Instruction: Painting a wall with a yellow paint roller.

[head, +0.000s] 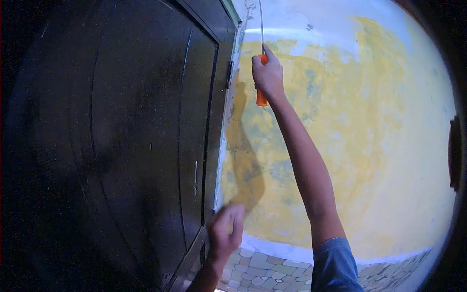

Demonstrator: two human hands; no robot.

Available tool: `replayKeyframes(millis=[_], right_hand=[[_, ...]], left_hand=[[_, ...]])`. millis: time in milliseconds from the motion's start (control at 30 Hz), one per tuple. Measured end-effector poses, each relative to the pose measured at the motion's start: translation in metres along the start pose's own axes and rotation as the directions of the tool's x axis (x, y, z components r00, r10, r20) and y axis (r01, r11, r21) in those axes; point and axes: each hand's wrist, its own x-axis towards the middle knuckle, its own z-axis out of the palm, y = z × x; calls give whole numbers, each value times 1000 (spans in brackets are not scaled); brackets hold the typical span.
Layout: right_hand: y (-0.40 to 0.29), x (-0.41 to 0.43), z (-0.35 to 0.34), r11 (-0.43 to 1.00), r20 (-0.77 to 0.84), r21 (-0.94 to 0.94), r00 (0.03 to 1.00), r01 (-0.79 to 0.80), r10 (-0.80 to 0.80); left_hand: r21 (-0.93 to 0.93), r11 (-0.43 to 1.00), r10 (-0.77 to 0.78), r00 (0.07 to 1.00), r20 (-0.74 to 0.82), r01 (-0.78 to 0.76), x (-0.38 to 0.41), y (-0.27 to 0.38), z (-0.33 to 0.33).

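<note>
My right hand (pixel 268 75) is raised at the top middle, closed around an orange handle (pixel 261 99) with a thin metal rod (pixel 261 25) running up from it. The rod leaves the view at the top, so its far end is hidden. Behind lies a wall (pixel 346 146) with patchy yellow paint over white and grey-green areas. Low in the middle, my left hand (pixel 228 228) is blurred, its fingers curled beside the door's edge; no object shows in it.
A dark panelled door (pixel 146 127) fills the left side, with a hinge (pixel 229 75) near the wall. Stone-patterned surfacing (pixel 270 270) lies below the wall's white lower band. A dark object (pixel 454 153) stands at the far right rim.
</note>
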Motion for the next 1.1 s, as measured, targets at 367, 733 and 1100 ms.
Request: replayKeyframes(millis=[367, 733, 1100], right_hand=[[-25, -13, -16, 996, -34, -43, 996, -79, 77], [-36, -21, -104, 924, -96, -360, 979, 132, -178], [-46, -14, -113, 773, -71, -634, 992, 33, -101]], left_hand=[[-344, 934, -70, 993, 98, 100, 226, 14, 57], [-489, 863, 3, 968, 249, 124, 270, 56, 121], [-749, 417, -160, 853, 496, 514, 271, 59, 144]])
